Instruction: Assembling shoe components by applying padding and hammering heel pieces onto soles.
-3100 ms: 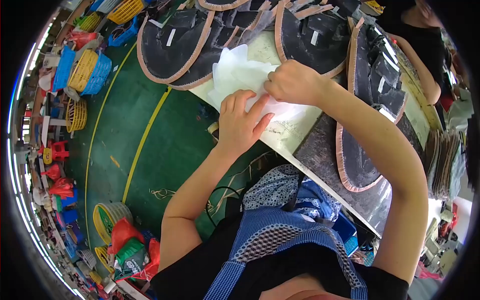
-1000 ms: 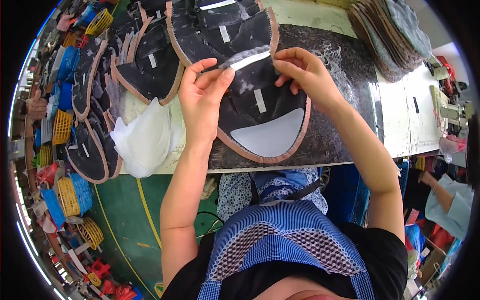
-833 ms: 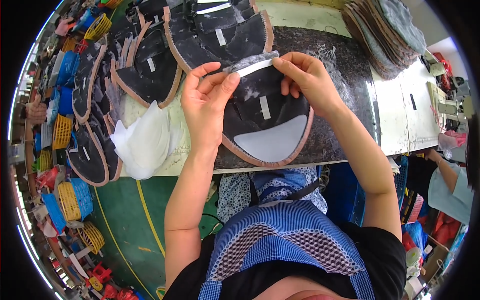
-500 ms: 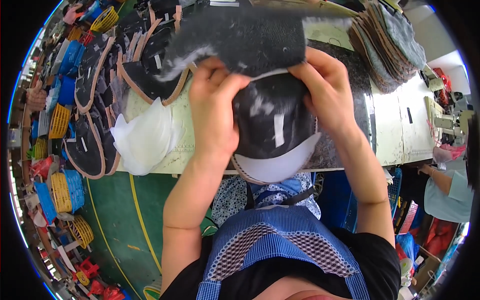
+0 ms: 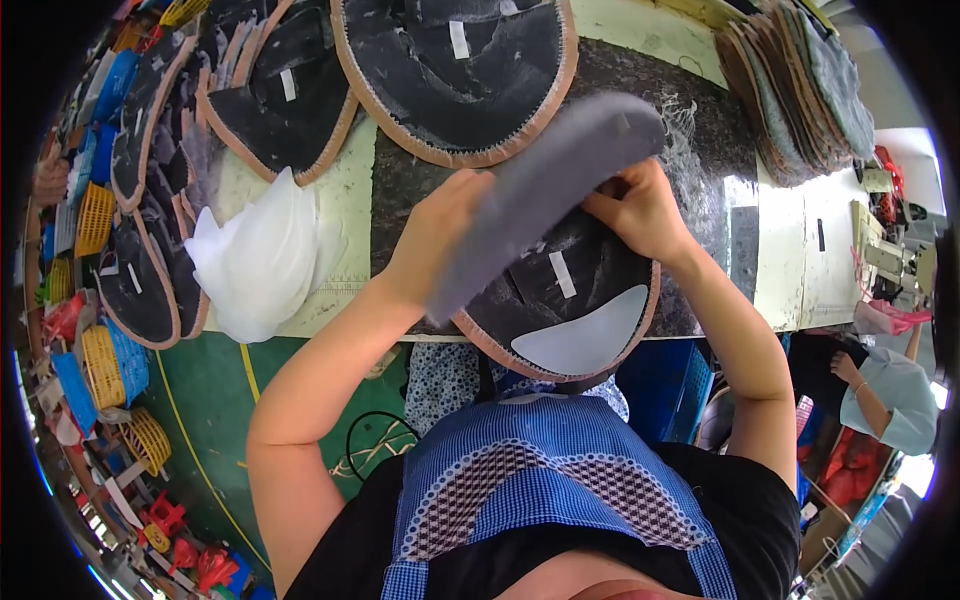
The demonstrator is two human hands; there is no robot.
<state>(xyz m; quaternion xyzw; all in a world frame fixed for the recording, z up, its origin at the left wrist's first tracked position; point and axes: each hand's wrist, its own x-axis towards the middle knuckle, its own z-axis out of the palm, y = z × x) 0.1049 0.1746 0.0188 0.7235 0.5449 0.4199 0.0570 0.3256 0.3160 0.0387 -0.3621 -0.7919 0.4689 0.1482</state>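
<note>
A dark grey, flat, elongated piece with a rounded end [image 5: 560,180] slants through the air, smeared by motion. My right hand [image 5: 645,215] pinches its lower edge at the far right. On its left side my left hand [image 5: 435,235] is closed at the piece, several fingertips hidden behind it. Underneath lies a black curved panel [image 5: 575,268] with a stitched pinkish-brown rim, its near edge reaching over the table's front. A white crescent-shaped sheet [image 5: 585,335] rests on it along that rim. Just beyond my hands lies another black rimmed panel [image 5: 450,95].
White crescent sheets [image 5: 260,265] lie piled at the left, with several black rimmed panels [image 5: 140,275] beside and behind them. A stack of grey and brown fuzzy pieces [image 5: 800,95] stands at the far right. At the right, a person in a light top [image 5: 890,395] is near a machine.
The dark piece has swung from level to a steep slant. The panel beneath shows more fully, its white sheet lying inside the rim. A far rimmed panel is now uncovered.
</note>
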